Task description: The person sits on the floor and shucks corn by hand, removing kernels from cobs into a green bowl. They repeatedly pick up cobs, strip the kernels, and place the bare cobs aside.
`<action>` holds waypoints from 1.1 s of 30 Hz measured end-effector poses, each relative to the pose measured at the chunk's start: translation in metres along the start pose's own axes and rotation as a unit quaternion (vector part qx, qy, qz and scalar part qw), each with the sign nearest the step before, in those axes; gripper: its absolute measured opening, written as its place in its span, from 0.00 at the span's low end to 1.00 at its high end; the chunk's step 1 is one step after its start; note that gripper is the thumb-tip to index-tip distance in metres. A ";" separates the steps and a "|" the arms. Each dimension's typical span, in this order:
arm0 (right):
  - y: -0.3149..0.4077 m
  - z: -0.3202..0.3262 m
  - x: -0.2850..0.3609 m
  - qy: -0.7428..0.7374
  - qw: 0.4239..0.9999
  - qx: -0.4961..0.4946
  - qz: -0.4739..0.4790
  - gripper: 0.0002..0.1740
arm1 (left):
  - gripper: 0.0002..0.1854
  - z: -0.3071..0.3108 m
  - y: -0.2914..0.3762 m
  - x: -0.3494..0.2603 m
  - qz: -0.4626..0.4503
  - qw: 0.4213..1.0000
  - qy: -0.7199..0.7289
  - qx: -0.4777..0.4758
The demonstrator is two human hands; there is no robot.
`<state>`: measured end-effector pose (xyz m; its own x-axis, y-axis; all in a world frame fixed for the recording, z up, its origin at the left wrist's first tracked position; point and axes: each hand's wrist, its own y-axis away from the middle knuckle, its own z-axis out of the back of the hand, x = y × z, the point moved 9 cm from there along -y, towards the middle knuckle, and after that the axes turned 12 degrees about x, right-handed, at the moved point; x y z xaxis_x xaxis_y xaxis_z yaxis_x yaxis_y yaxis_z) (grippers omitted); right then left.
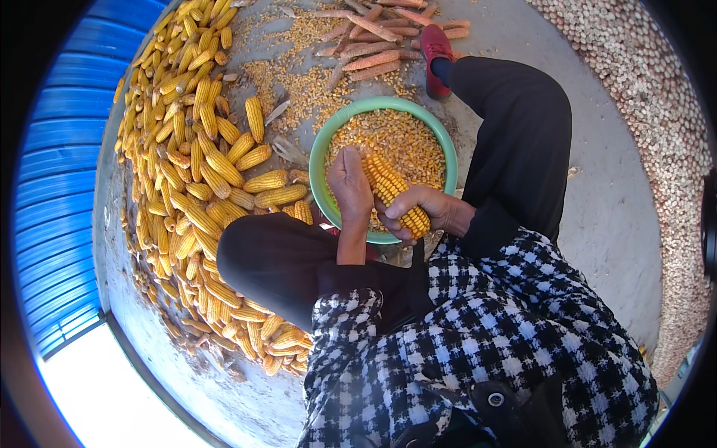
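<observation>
An ear of yellow corn [395, 190] is held slantwise over a green plastic basin [317, 185]. My right hand [423, 207] grips its lower half, the thumb lying across the rows of kernels. At the upper end, my left hand [352, 182] is curled against the ear with its back to the camera; most of its fingers are hidden. Loose corn kernels [400, 131] fill much of the basin. The basin stands on the floor between my legs, and my forearms cover part of its near side.
A large heap of corn ears [210, 179] spreads along the left, close to my left knee [263, 252]. Bare corncobs [372, 47] lie beyond the basin, near my red shoe [437, 56]. Kernels [302, 84] are scattered on the concrete floor [599, 162]. Stacked cobs [633, 73] line the right side.
</observation>
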<state>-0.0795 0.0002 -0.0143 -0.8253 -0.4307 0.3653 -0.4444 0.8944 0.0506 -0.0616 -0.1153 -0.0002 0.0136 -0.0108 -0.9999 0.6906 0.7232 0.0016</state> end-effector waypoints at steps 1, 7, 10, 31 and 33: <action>-0.001 -0.004 0.002 -0.014 1.000 0.021 0.011 0.12 | 0.17 0.000 0.001 0.001 0.006 0.999 0.028 -0.016; -0.001 -0.008 0.012 -0.074 0.995 0.049 0.044 0.12 | 0.18 -0.015 0.001 0.009 0.110 0.965 0.239 -0.021; -0.001 -0.007 0.014 -0.065 0.996 0.035 0.048 0.14 | 0.19 -0.019 0.003 0.008 0.157 0.965 0.209 0.029; 0.018 0.038 0.059 0.455 0.846 -0.275 0.026 0.24 | 0.11 -0.011 -0.005 -0.007 0.017 0.981 -0.174 0.086; 0.017 0.036 0.061 0.422 0.867 -0.254 0.071 0.25 | 0.11 -0.011 -0.004 -0.007 0.014 0.986 -0.142 0.083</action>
<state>-0.1502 -0.0153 -0.0245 -0.2140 -0.2611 0.9413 0.0292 0.9615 0.2733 -0.0730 -0.1104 0.0062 0.2201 -0.2035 -0.9540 0.7955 0.6035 0.0548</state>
